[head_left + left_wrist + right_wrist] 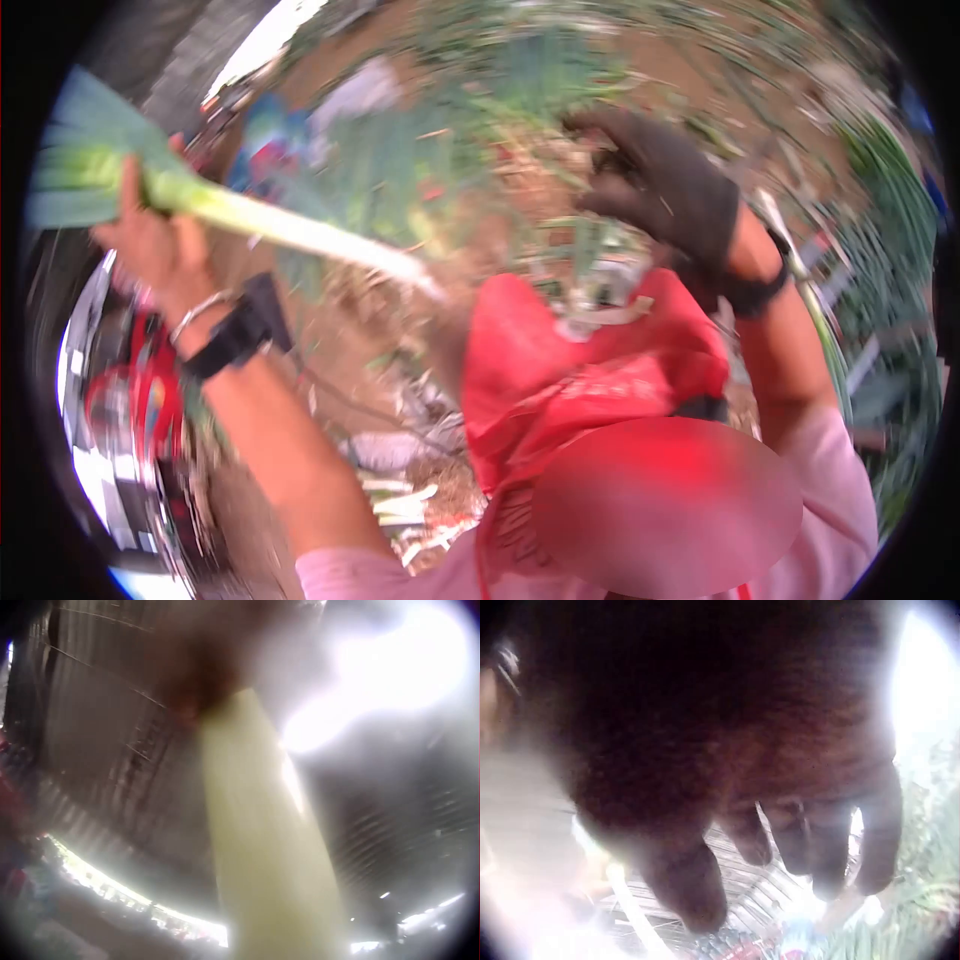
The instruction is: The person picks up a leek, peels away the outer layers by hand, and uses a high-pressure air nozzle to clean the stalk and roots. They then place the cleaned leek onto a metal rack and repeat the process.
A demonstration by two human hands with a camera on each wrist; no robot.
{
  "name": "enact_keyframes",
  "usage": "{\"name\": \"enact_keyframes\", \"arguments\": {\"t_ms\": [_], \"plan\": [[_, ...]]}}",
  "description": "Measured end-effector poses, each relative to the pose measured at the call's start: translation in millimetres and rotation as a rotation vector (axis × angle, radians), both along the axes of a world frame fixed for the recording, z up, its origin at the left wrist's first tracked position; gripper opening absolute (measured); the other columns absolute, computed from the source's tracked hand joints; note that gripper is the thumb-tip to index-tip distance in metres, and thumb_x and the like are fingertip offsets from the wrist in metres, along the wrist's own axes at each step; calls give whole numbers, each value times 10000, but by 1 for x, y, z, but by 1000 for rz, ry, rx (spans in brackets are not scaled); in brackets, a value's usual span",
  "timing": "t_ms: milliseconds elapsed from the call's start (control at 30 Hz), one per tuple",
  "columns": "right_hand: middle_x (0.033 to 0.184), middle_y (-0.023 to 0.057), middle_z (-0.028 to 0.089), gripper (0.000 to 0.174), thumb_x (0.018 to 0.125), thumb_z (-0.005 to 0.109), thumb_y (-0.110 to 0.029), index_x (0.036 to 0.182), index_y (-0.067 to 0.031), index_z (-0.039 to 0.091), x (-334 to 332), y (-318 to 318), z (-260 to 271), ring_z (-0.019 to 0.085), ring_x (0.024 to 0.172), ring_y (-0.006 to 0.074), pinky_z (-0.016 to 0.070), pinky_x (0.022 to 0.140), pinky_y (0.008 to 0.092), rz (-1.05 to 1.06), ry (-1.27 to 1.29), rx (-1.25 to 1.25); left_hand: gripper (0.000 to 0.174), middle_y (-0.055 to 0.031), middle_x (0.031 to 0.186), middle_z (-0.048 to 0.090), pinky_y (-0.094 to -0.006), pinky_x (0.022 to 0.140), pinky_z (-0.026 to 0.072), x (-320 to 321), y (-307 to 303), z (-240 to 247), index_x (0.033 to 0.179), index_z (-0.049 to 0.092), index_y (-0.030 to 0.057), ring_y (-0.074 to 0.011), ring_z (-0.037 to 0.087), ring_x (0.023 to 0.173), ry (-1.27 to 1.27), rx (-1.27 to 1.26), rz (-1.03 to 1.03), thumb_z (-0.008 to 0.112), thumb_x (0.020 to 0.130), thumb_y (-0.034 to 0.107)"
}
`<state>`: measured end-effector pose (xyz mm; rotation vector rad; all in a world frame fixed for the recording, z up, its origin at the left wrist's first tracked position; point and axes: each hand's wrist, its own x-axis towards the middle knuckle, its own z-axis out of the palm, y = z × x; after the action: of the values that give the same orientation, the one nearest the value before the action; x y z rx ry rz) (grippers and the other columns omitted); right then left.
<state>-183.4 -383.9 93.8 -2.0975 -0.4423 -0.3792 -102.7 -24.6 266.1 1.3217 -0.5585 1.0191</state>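
My bare left hand (pixel 160 250) is raised at the left of the head view and grips a leek (pixel 290 225) where the white shaft meets the broad green leaves. The shaft slants down to the right, its root end over the ground. In the left wrist view the pale leek shaft (pixel 274 847) fills the middle, and the blurred fingers hide its upper part. A dark glove covers my right hand (pixel 670 185), which hangs above the leek pile with nothing in it. The right wrist view shows its fingers (pixel 829 855) loosely bent and apart.
Green leek leaves (pixel 370 180) and trimmings cover the ground ahead. More leeks (pixel 890 230) lie along the right side. A red apron (pixel 590 370) spreads over my lap. Several cut white stalks (pixel 405 505) lie by my left side, and a red vehicle (pixel 140 390) stands at far left.
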Motion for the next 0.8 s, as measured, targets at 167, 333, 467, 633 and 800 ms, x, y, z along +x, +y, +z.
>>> {"name": "enact_keyframes", "arguments": {"t_ms": [167, 333, 467, 633, 800], "plan": [[993, 138, 648, 393, 827, 650, -284, 1094, 0, 597, -20, -74, 69, 636, 777, 219, 502, 694, 318, 21, -908, -142, 295, -152, 1173, 594, -344, 869, 521, 15, -182, -32, 1159, 566, -53, -256, 639, 970, -234, 627, -124, 596, 867, -20], [894, 85, 660, 409, 809, 678, -274, 1046, 42, 569, -104, -124, 47, 617, 732, 163, 494, 647, 284, 80, -383, 763, 406, -122, 1162, 612, -387, 869, 495, -35, -366, -94, 1168, 592, 63, -287, 611, 1032, -720, 914, -126, 660, 773, 0], [959, 89, 646, 392, 829, 641, -277, 1087, 7, 564, -160, -193, -10, 598, 816, 173, 477, 709, 302, -478, -502, 800, 597, -233, 1338, 456, -532, 1061, 290, -77, -417, -114, 1319, 451, 6, -365, 437, 1259, -951, 893, -442, 634, 753, 61], [1041, 94, 628, 379, 854, 594, -281, 1140, -35, 558, -228, -296, -104, 573, 922, 185, 456, 787, 323, -1198, -378, 501, 425, -90, 1164, 621, -430, 1023, 350, -29, -341, -121, 1207, 589, 93, -271, 581, 1077, -708, 1249, -176, 657, 788, 82], [1122, 99, 609, 376, 879, 547, -285, 1192, -78, 552, -281, -407, -284, 549, 1027, 198, 435, 866, 345, -1431, 321, -405, 380, -117, 1175, 616, -343, 964, 421, 40, -157, -156, 1227, 563, 37, -241, 577, 1092, 10, 1304, 80, 633, 858, 92]]}}
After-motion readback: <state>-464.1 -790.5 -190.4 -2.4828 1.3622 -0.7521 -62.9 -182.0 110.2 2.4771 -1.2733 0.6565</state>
